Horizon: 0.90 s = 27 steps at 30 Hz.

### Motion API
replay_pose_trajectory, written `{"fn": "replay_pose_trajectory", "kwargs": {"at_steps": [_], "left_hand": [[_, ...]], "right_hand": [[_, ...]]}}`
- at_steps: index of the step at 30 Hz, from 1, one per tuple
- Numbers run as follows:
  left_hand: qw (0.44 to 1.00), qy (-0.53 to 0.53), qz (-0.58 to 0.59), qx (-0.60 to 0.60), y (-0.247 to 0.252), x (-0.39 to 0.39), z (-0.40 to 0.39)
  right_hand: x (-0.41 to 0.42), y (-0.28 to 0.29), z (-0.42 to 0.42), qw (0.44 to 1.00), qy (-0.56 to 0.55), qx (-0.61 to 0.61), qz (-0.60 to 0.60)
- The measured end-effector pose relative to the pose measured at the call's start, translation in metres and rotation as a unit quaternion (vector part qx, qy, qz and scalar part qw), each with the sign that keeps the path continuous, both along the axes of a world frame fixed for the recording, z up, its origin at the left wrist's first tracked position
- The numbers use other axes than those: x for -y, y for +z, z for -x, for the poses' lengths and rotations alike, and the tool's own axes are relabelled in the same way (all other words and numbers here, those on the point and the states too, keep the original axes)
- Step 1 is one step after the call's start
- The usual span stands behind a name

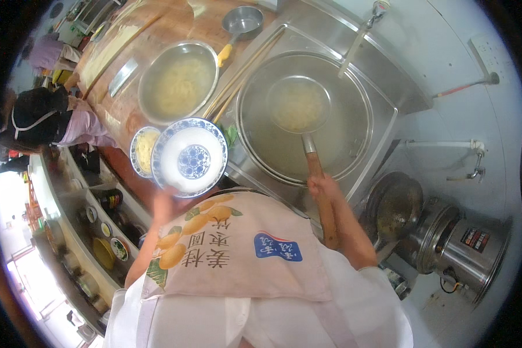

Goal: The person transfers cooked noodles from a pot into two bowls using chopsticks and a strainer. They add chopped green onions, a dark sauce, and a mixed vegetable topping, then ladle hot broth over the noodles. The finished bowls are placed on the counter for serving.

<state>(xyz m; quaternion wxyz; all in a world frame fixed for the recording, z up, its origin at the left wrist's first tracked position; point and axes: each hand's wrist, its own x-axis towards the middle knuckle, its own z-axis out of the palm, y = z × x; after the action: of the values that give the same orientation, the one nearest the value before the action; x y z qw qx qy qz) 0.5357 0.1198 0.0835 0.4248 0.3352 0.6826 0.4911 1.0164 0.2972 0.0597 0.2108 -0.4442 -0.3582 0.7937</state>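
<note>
My right hand (324, 185) grips the wooden handle of a round strainer ladle (299, 104), whose bowl holds pale yellowish food in the cloudy liquid of a large steel pot (261, 161). With my left hand (166, 202), somewhat blurred, I hold the near edge of a blue-and-white patterned bowl (189, 157); its inside looks white, with a blue design at the bottom. Just left of it, partly overlapped, is a smaller patterned bowl (144, 150) of pale yellow food. Beyond them a steel basin (143, 87) contains yellowish pieces in liquid.
Long wooden sticks (243, 71) lie between basin and pot. A steel ladle (242, 19) and a wide blade (123, 77) rest on the wooden table (165, 30). A tap hose (352, 52) hangs over the pot. Another person (43, 117) stands at left; a wok (393, 204) is at right.
</note>
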Motion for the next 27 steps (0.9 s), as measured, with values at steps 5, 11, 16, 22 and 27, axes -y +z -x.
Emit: {"fn": "replay_pose_trajectory", "kwargs": {"at_steps": [5,11,16,22,27], "left_hand": [[0.999,-0.03,-0.011,-0.019,-0.034,0.002,0.007],[0.999,-0.018,-0.022,-0.014,-0.042,-0.003,0.007],[1.0,0.026,0.007,0.013,-0.026,-0.015,-0.015],[0.989,0.098,-0.018,0.112,-0.014,0.002,-0.023],[0.996,0.06,-0.019,0.061,-0.004,0.011,-0.012]], "right_hand": [[0.036,0.026,-0.012,0.992,-0.075,-0.069,0.069],[0.061,0.035,-0.008,0.928,-0.143,-0.229,0.257],[0.016,0.004,-0.003,0.908,-0.141,-0.241,0.311],[-0.001,-0.022,0.005,0.98,-0.086,-0.122,0.131],[0.062,0.032,0.013,0.987,-0.101,-0.106,0.071]]}}
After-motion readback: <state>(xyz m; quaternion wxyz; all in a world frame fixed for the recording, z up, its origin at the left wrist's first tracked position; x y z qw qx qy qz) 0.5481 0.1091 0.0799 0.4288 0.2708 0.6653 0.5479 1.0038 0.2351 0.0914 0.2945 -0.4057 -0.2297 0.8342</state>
